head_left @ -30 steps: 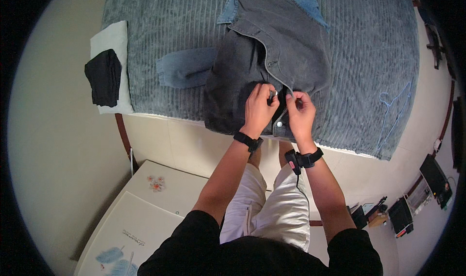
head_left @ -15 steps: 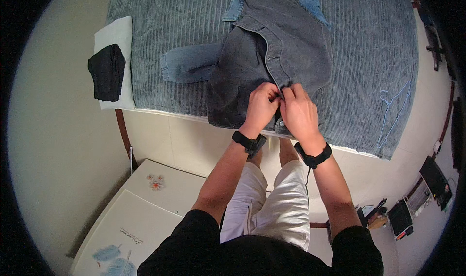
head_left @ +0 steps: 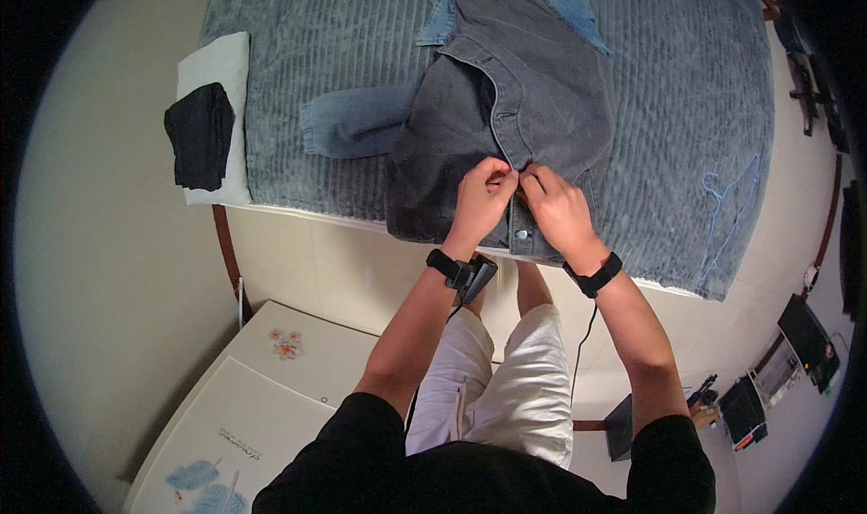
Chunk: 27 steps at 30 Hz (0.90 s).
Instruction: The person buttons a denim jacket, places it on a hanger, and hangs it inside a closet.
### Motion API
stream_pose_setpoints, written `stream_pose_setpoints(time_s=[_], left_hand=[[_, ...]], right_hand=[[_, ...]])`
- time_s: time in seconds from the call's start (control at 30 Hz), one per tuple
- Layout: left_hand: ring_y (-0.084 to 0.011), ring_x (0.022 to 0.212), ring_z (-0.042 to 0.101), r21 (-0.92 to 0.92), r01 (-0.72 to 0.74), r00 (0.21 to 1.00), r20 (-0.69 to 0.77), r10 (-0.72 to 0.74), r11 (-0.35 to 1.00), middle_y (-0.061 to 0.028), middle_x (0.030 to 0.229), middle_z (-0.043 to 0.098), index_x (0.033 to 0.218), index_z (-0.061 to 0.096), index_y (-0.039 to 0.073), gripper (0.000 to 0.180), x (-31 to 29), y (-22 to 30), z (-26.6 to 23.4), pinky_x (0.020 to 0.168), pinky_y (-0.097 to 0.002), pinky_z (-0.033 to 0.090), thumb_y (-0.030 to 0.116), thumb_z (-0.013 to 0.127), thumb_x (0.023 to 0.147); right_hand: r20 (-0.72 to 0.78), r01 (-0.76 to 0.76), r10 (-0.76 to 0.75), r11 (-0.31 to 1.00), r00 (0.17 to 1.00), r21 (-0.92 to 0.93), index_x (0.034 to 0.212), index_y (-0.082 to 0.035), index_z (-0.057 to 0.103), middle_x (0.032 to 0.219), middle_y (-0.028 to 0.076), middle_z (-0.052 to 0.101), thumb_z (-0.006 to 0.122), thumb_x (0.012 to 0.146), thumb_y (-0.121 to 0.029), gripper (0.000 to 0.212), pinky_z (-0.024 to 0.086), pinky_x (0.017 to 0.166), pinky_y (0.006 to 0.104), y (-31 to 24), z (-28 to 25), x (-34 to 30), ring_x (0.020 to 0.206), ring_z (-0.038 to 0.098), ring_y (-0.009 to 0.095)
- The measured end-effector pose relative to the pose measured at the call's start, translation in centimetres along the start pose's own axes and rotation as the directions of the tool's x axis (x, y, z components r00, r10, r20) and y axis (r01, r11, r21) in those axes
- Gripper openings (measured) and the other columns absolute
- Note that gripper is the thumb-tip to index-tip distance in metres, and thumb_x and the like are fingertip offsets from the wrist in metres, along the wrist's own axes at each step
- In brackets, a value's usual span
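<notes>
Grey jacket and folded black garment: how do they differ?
The grey jacket lies spread on the ribbed blanket; the black garment, smaller, lies folded mostly on white cloth. The left hand and right hand pinch the jacket's front; neither touches the black garment. Both are dark fabric.

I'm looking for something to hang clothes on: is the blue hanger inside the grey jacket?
No, the blue hanger lies apart on the ribbed blanket, to the right of the grey jacket.

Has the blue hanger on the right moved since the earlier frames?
No: the blue hanger keeps the same place on the grey blanket, near its lower right corner.
</notes>
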<state>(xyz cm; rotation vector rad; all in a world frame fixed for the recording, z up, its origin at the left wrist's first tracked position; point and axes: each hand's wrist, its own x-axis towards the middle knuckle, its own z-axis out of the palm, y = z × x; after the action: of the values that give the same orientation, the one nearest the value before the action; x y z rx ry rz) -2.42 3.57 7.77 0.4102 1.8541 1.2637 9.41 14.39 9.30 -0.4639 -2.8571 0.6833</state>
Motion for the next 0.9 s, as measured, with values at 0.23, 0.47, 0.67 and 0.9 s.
stream_pose_setpoints(time_s=[0.23,0.47,0.67,0.9], left_hand=[[-0.0066,0.071,0.056,-0.045,-0.001,0.998,-0.061,-0.001,0.999,-0.002,0.077,0.062,0.089,0.058,-0.001,0.009,0.7,-3.0,0.5,0.064,-0.0242,0.046,0.004,0.065,0.085],[-0.0067,0.075,0.054,-0.049,0.001,0.996,-0.09,-0.006,0.999,-0.0003,0.082,0.058,0.093,0.052,0.002,0.01,0.5,-4.2,0.9,0.067,-0.0235,0.044,-0.002,0.06,0.089],[-0.0157,0.078,0.059,-0.058,-0.119,0.981,-0.16,0.108,0.991,-0.0082,0.085,0.058,0.109,0.051,0.001,0.021,-0.6,-1.4,1.7,0.07,-0.0284,0.047,0.0,0.06,0.09],[-0.0228,0.086,0.064,0.171,-0.349,0.937,0.049,0.346,0.921,-0.0108,0.094,0.063,0.113,0.061,0.005,0.029,-0.3,-1.7,0.1,0.075,-0.033,0.05,-0.005,0.06,0.086]], right_hand=[[-0.106,0.033,-0.011,0.977,0.994,0.209,0.1,-0.002,0.061,0.107,0.012,0.064,0.069,0.08,-0.009,0.023,0.057,0.077,0.039,1.2,1.3,-0.5,0.092,0.067,0.031],[-0.038,0.047,-0.037,0.947,0.999,0.318,0.098,-0.002,0.061,0.106,0.012,0.066,0.072,0.08,-0.012,0.024,0.057,0.077,0.0398,2.6,1.4,-0.3,0.092,0.067,0.032],[-0.114,0.062,-0.033,0.961,0.993,0.269,0.092,-0.003,0.06,0.098,0.011,0.069,0.073,0.079,-0.014,0.022,0.058,0.073,0.0387,2.8,2.1,-1.0,0.085,0.069,0.03],[-0.16,0.104,-0.073,0.975,0.984,0.198,0.091,-0.004,0.06,0.096,0.011,0.068,0.073,0.079,-0.014,0.02,0.058,0.071,0.0378,2.6,2.0,-0.7,0.082,0.069,0.028]])
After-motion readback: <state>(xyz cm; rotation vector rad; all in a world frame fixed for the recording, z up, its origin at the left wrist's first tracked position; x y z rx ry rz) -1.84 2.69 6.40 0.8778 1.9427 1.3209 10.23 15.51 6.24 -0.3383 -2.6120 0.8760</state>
